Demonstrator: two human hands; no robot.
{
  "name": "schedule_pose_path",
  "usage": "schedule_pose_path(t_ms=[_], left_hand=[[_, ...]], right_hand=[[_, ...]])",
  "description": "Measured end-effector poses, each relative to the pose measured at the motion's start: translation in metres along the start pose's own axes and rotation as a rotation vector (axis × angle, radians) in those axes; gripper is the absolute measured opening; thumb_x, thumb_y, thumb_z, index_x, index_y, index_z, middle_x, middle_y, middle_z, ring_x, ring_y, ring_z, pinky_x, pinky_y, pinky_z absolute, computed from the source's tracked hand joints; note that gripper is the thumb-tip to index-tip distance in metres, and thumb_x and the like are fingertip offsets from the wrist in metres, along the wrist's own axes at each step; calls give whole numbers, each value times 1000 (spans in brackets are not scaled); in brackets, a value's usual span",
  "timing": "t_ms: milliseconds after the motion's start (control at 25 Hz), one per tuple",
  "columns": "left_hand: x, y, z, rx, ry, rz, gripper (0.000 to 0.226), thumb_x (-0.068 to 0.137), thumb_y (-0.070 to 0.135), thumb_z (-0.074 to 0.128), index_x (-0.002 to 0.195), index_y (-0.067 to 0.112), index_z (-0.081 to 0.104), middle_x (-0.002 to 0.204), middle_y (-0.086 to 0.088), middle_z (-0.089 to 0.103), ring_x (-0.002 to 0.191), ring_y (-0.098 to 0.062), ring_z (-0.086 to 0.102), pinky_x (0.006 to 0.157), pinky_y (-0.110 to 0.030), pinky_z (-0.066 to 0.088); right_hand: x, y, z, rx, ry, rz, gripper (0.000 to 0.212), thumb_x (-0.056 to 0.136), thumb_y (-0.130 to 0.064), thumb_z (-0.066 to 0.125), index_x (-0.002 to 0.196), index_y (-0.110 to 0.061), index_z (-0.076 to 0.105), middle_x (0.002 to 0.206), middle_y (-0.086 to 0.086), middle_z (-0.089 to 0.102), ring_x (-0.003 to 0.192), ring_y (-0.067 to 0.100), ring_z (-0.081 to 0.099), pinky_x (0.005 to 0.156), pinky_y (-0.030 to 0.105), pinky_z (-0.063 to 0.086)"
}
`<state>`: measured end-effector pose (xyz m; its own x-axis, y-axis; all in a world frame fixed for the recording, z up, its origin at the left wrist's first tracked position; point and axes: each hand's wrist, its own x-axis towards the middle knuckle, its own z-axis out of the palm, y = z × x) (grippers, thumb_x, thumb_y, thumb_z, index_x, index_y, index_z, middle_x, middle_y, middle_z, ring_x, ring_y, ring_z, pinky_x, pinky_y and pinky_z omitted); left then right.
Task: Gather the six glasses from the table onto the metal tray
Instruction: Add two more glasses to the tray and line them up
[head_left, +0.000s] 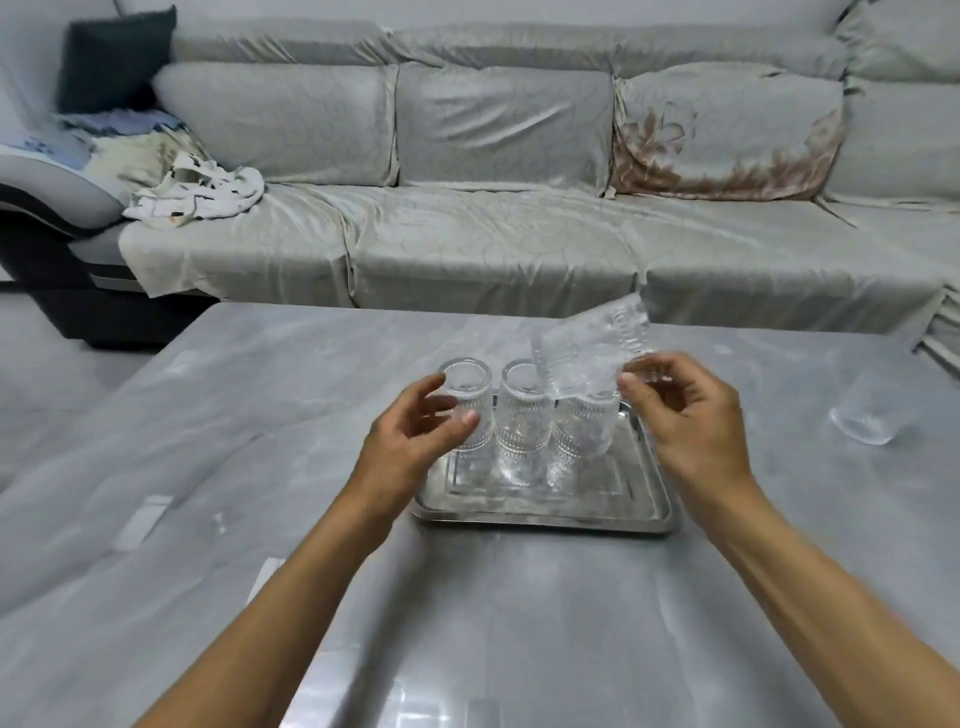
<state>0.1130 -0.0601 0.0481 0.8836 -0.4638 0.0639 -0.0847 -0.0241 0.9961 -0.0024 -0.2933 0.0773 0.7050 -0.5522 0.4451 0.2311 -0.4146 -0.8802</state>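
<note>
A metal tray (540, 512) lies on the grey table, with three ribbed clear glasses standing in a row at its far side: left glass (470, 387), middle glass (522, 410), right glass (584, 423). My left hand (415, 431) curls around the left glass, fingers apart, touching or nearly touching it. My right hand (685, 415) grips a fourth glass (592, 345), tilted and blurred, in the air above the right glass. Another clear glass (865, 410) stands on the table far to the right.
The grey marbled table (260, 467) stretches wide around the tray. A grey covered sofa (493, 223) runs behind its far edge, with a crumpled cloth (197, 195) and a dark cushion (117, 57) at its left end.
</note>
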Motion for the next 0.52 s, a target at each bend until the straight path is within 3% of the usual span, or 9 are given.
schedule_pose_path(t_ms=[120,280,320,400,440,520], left_hand=[[-19,1,21,-187,-104,-98,53,69,49,76,118,34,64,114,4,72,108,-13,68,84,-31,57],[-13,2,23,-352,89,-82,59,64,32,85,117,18,62,103,-6,75,93,-22,73,70,-32,58],[-9,2,18,-332,155,-65,67,58,31,88,116,18,59,100,-6,75,88,-22,74,67,-32,57],[-2,3,7,-184,264,-29,79,46,35,93,113,23,54,98,-4,75,84,-18,74,68,-30,57],[0,2,2,-94,296,-12,79,43,36,94,110,27,54,96,1,74,81,-12,74,66,-25,57],[1,-3,-6,45,305,27,74,42,34,95,104,33,55,89,13,73,74,-1,70,59,-13,53]], right_hand=[[-46,-6,44,176,-162,148,15,83,-6,72,82,-21,71,77,-7,72,74,8,65,73,21,54],[-58,4,54,352,-336,266,25,83,1,69,90,-23,70,87,-9,73,84,9,68,77,22,53],[-52,12,48,288,-278,289,30,82,4,68,93,-24,68,90,-9,72,88,12,69,77,24,53],[-41,35,30,-164,-71,318,33,81,3,64,104,-21,65,102,-4,71,98,21,67,81,32,52],[-37,45,23,-406,-41,326,37,81,-1,61,114,-18,62,113,0,69,107,25,63,88,36,50],[-35,59,17,-610,-151,375,49,82,-8,58,131,-14,53,134,7,59,121,29,53,97,36,43]])
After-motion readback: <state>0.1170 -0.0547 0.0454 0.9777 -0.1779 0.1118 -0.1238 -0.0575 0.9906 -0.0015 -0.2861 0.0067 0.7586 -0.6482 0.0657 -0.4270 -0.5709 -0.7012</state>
